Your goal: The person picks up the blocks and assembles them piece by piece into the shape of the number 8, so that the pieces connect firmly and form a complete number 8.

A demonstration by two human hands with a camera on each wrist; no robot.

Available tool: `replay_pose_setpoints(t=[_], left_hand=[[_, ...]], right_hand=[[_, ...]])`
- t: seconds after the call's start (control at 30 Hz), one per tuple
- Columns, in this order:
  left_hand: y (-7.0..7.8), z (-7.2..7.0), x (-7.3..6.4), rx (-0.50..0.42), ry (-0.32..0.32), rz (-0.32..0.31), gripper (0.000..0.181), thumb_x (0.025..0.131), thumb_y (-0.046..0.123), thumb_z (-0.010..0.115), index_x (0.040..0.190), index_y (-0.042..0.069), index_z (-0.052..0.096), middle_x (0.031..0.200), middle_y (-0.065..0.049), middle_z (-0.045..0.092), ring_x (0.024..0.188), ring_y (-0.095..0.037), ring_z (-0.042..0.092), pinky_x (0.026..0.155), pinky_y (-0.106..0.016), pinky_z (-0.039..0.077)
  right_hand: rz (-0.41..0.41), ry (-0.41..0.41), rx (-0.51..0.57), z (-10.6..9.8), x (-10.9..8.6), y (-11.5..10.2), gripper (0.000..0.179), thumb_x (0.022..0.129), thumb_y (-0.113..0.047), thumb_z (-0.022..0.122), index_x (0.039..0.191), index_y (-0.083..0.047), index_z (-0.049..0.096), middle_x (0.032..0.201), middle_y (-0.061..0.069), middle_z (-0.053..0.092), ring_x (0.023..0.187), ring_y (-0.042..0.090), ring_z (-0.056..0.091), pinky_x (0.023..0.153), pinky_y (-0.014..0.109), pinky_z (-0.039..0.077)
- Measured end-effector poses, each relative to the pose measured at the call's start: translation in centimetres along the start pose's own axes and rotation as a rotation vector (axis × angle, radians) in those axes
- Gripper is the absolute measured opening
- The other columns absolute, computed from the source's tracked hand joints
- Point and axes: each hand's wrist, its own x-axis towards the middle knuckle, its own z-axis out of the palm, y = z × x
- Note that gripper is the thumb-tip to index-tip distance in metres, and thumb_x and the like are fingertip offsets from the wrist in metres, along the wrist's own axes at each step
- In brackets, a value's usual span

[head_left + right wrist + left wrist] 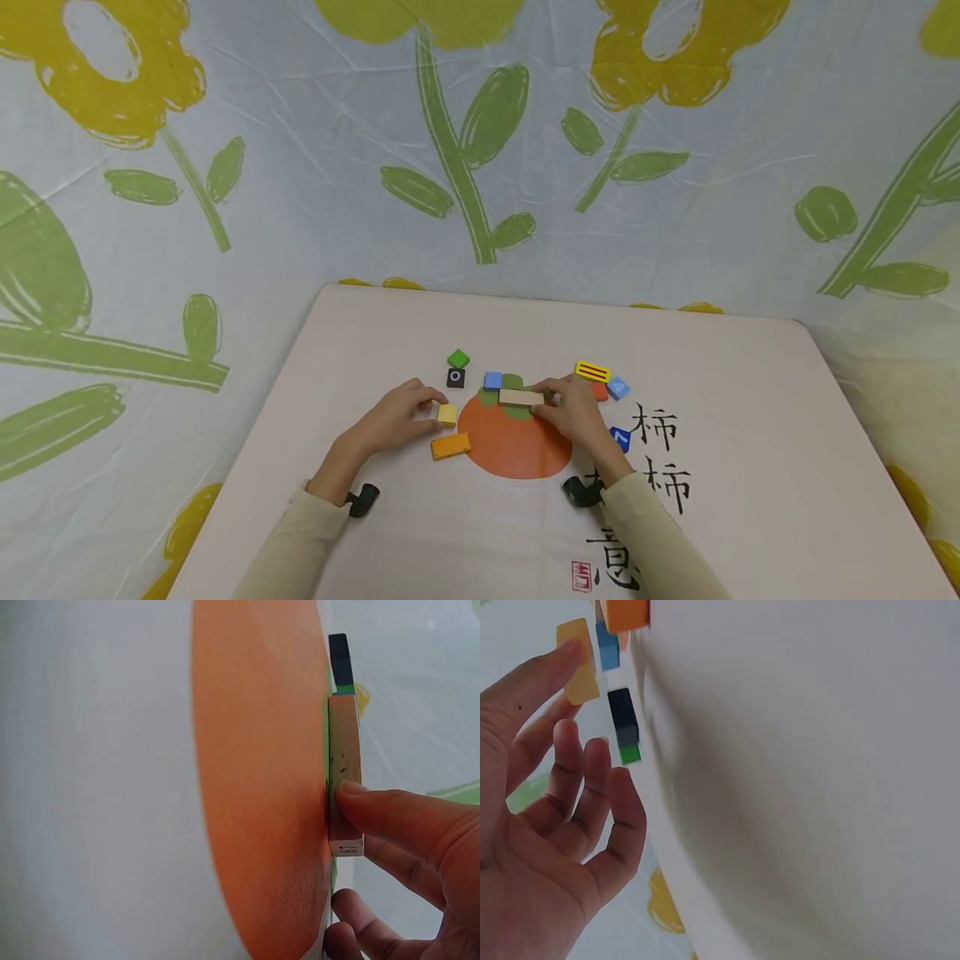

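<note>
My left hand (397,418) pinches a small yellow block (577,664) between thumb and index finger, and its other fingers curl loosely beside it. At the centre, my right hand (576,410) grips one end of a long plain wooden block (521,398) with thumb and fingers. That block lies over the green leaves of a persimmon printed on the cloth; in the right wrist view, small dark digits show on its end. A light blue block (492,381) stands at its left end. Just below the yellow block lies an orange block (450,446).
Left of centre, a black block (455,377) with a white ring sits near a green block (458,358). Beyond my right hand are a striped yellow block (592,372), a red block (599,392) and a pale blue one (618,388). A dark blue block (620,438) lies beside the right wrist.
</note>
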Motion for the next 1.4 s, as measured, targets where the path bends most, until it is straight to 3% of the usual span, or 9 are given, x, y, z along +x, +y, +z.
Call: replay_pose_setpoints(t=[0.27, 0.57, 0.87, 1.4], left_hand=[[2.0, 1.2, 2.5, -0.055, -0.048, 0.072, 0.03, 0.089, 0.029, 0.078, 0.116, 0.018, 0.069, 0.096, -0.002, 0.054, 0.089, -0.018, 0.051, 0.073, -0.031, 0.046], [2.7, 2.3, 4.7, -0.006, -0.121, 0.108, 0.032, 0.089, 0.035, 0.077, 0.117, 0.019, 0.069, 0.096, 0.002, 0.053, 0.09, -0.014, 0.048, 0.075, -0.03, 0.044], [2.9, 2.8, 5.7, -0.05, -0.158, 0.082, 0.032, 0.088, 0.035, 0.079, 0.113, 0.018, 0.068, 0.09, 0.001, 0.054, 0.085, -0.014, 0.05, 0.071, -0.028, 0.043], [3.1, 3.1, 6.2, -0.035, -0.179, 0.025, 0.034, 0.088, 0.031, 0.079, 0.114, 0.015, 0.065, 0.089, 0.001, 0.051, 0.086, -0.015, 0.049, 0.07, -0.029, 0.041]], right_hand=[[-0.002, 0.006, 0.018, 0.0, -0.1, -0.1, 0.024, 0.083, -0.013, 0.083, 0.106, -0.01, 0.077, 0.091, 0.009, 0.059, 0.089, 0.024, 0.045, 0.068, 0.037, 0.036], [0.026, -0.001, 0.013, 0.1, -0.1, -0.2, 0.025, 0.083, -0.015, 0.083, 0.107, -0.012, 0.078, 0.09, 0.006, 0.058, 0.088, 0.024, 0.044, 0.069, 0.036, 0.036], [0.004, 0.005, 0.008, 0.0, -0.1, -0.1, 0.025, 0.083, -0.015, 0.083, 0.106, -0.01, 0.078, 0.089, 0.006, 0.058, 0.089, 0.025, 0.045, 0.069, 0.037, 0.036], [0.009, -0.003, 0.001, -0.1, 0.0, 0.0, 0.025, 0.083, -0.015, 0.082, 0.108, -0.011, 0.077, 0.089, 0.004, 0.056, 0.088, 0.024, 0.044, 0.069, 0.036, 0.035]])
